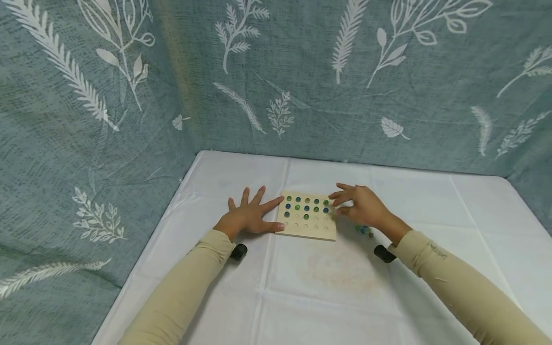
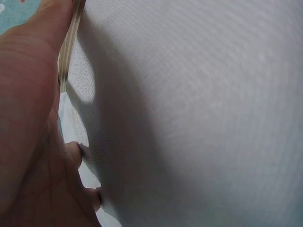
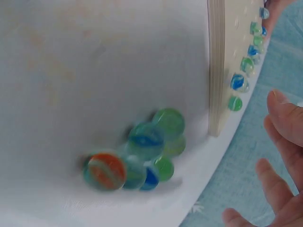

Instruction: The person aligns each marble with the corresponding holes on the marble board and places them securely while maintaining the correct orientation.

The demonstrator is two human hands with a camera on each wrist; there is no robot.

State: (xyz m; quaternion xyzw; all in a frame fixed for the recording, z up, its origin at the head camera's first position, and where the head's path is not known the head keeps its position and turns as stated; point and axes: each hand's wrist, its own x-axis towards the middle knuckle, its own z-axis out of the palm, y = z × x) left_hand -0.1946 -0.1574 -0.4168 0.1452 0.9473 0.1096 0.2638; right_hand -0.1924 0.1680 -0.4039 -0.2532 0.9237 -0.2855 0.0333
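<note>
A pale wooden board (image 1: 305,231) with rows of shallow holes lies on the table. Glass marbles (image 1: 306,208) in green and blue fill its two far rows, and two more sit in the row after those. My left hand (image 1: 248,216) is spread flat beside the board, its index finger and thumb touching the left edge. Over the board's right edge hovers my right hand (image 1: 364,206), fingers extended and loosely bent, and I see nothing held in it. Below that hand, loose marbles (image 3: 147,142) lie clustered on the cloth, among them an orange-striped marble (image 3: 105,171).
A white cloth (image 1: 293,297) with a faint brownish stain in front of the board covers the table. Blue-green curtains (image 1: 302,105) with white leaf prints hang behind and to the left. Dark wrist cameras (image 1: 384,254) sit under both wrists.
</note>
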